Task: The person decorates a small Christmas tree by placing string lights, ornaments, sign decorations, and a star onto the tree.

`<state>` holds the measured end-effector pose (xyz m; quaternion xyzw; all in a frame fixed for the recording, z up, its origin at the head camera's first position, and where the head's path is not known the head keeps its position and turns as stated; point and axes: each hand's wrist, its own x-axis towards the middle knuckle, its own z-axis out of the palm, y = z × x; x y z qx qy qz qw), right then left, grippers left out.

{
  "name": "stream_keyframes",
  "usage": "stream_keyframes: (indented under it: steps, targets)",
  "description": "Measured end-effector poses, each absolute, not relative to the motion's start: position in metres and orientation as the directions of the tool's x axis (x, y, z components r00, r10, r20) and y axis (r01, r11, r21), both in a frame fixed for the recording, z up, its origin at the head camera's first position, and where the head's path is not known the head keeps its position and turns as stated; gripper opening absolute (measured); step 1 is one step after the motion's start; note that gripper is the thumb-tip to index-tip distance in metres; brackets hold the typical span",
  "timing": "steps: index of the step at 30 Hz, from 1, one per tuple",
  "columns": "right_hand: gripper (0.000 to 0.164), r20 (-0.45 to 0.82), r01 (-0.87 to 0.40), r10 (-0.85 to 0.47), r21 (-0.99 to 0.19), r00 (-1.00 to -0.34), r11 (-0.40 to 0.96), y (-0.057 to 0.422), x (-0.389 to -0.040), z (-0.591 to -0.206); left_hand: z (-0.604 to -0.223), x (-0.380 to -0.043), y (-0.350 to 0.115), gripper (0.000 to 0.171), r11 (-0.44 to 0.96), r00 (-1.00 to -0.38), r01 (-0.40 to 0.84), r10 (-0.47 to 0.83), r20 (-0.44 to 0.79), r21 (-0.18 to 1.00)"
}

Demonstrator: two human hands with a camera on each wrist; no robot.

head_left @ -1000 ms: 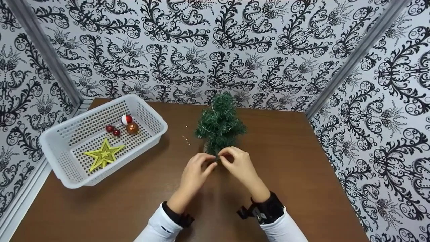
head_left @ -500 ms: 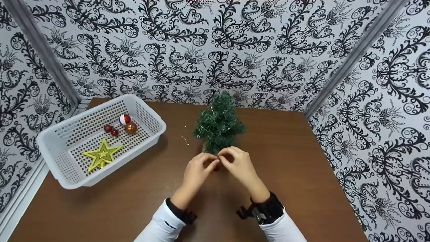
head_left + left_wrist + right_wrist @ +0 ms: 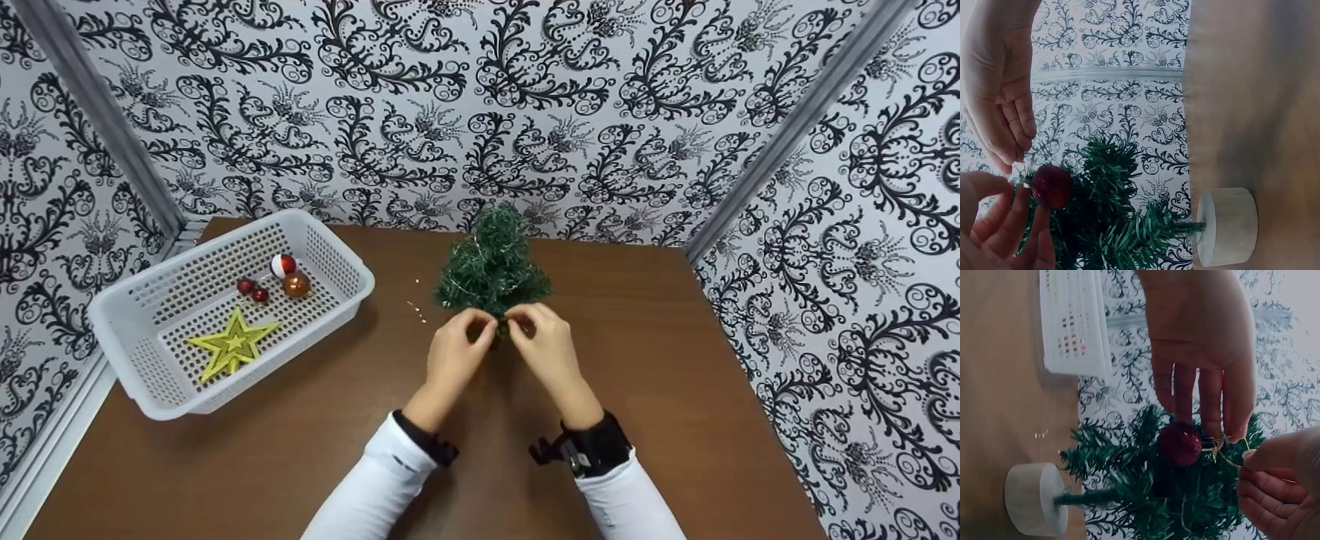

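A small green artificial Christmas tree [image 3: 495,262] stands on its round pale base [image 3: 1235,226], a thin wire garland among its branches. In front of the lower branches a glittery red bauble [image 3: 1179,444] hangs from a gold string loop [image 3: 1231,463]. My left hand [image 3: 456,351] pinches the loop close to the bauble's cap. The other end of the loop is pinched between thumb and fingertips of my right hand [image 3: 549,351]. From the head camera, the fingers hide most of the bauble; both wrist views show it plainly.
To the left sits a white perforated basket [image 3: 360,289] holding a yellow star [image 3: 234,343], an orange bauble [image 3: 296,284], a red-and-white bauble [image 3: 283,265] and two small red baubles [image 3: 259,295]. Gold bits [image 3: 417,309] lie on the brown table [image 3: 637,360]. Patterned walls enclose the back and sides.
Both hands have moved forward, up to the tree's lower branches, with the bauble between them. A small gap now shows between the two pinches. The tree and basket stay put.
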<state>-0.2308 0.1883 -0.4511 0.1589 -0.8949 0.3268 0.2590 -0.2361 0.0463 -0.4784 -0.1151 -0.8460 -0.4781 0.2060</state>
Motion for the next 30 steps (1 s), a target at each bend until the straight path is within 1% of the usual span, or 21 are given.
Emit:
stream_keyframes:
  steps: [7,10,14,17,19,21,26,30]
  targets:
    - [0.006,0.56,-0.403,-0.048,-0.532,-0.827,0.745,0.185,-0.247,-0.452,-0.473,-0.244,0.054,0.014,0.589,-0.918,0.239,-0.123,0.377,0.772]
    - [0.006,0.554,-0.392,-0.042,-0.532,-0.831,0.75,0.183,-0.25,-0.452,-0.473,-0.245,0.056,0.015,0.631,-0.913,0.206,-0.151,0.38,0.748]
    - [0.006,0.547,-0.383,-0.06,-0.5,-0.835,0.777,0.182,-0.253,-0.453,-0.476,-0.246,0.058,0.014,0.711,-0.872,0.225,-0.159,0.463,0.667]
    - [0.006,0.541,-0.385,-0.084,-0.472,-0.837,0.793,0.182,-0.251,-0.454,-0.48,-0.245,0.058,0.012,0.767,-0.827,0.257,-0.14,0.544,0.588]
    - [0.007,0.54,-0.391,-0.098,-0.459,-0.836,0.798,0.182,-0.249,-0.454,-0.484,-0.244,0.057,0.011,0.782,-0.81,0.275,-0.126,0.573,0.559]
    - [0.007,0.536,-0.394,-0.109,-0.452,-0.837,0.8,0.183,-0.248,-0.454,-0.487,-0.242,0.056,0.01,0.78,-0.813,0.287,-0.108,0.572,0.556]
    - [0.009,0.528,-0.407,-0.13,-0.452,-0.839,0.794,0.183,-0.248,-0.456,-0.492,-0.238,0.051,0.012,0.752,-0.846,0.319,-0.05,0.531,0.577]
    - [0.008,0.54,-0.425,-0.133,-0.462,-0.831,0.779,0.182,-0.249,-0.456,-0.489,-0.238,0.036,0.015,0.751,-0.839,0.35,-0.014,0.544,0.559]
